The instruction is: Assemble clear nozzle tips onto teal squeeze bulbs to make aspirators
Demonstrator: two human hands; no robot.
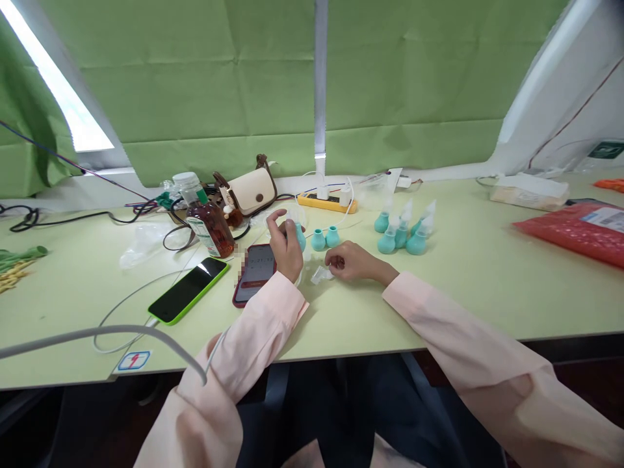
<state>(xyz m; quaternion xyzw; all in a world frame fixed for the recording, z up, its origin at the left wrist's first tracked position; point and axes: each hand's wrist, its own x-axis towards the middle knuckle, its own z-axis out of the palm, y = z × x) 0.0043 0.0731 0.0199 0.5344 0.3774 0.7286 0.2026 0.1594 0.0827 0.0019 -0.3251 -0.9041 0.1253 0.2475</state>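
My left hand [286,246] is curled around a teal squeeze bulb [301,238], mostly hidden behind the fingers. Low over the table, my right hand [351,261] has its fingers closed at a small clear plastic piece [322,275]; its exact shape is hard to make out. Two open-necked teal bulbs [318,240] stand upright just beyond my hands. Farther right, several teal bulbs with clear pointed tips [400,235] stand in a group.
To the left lie a phone in a red case [253,276], a green-cased phone [189,290] with a cable, and a bottle of dark red liquid [209,224]. Behind are a cream handbag [251,192] and a yellow power strip [327,203]. A red package [580,229] lies far right.
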